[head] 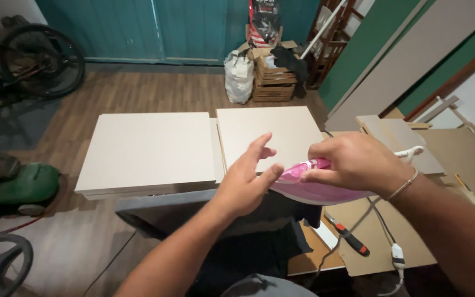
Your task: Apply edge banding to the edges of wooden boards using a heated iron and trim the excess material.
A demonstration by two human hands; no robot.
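Head view looked down on both hands over a dark cloth-covered surface (193, 214). Nearest, the left hand (246, 184) was open, fingers spread and holding nothing, its thumb just touching the nose of a pink clothes iron (309, 187). The right hand (353, 162) was clamped around the iron's handle from above, keeping it raised over the surface's right edge. A good grip here probably meant keeping the left fingers off the soleplate, and the white cord (383, 231) slack and away from the orange-handled tool (350, 239) lying on brown board below. Beyond the hands lay two pale panels (149, 148) side by side, then wooden crates (273, 82) against the teal wall.
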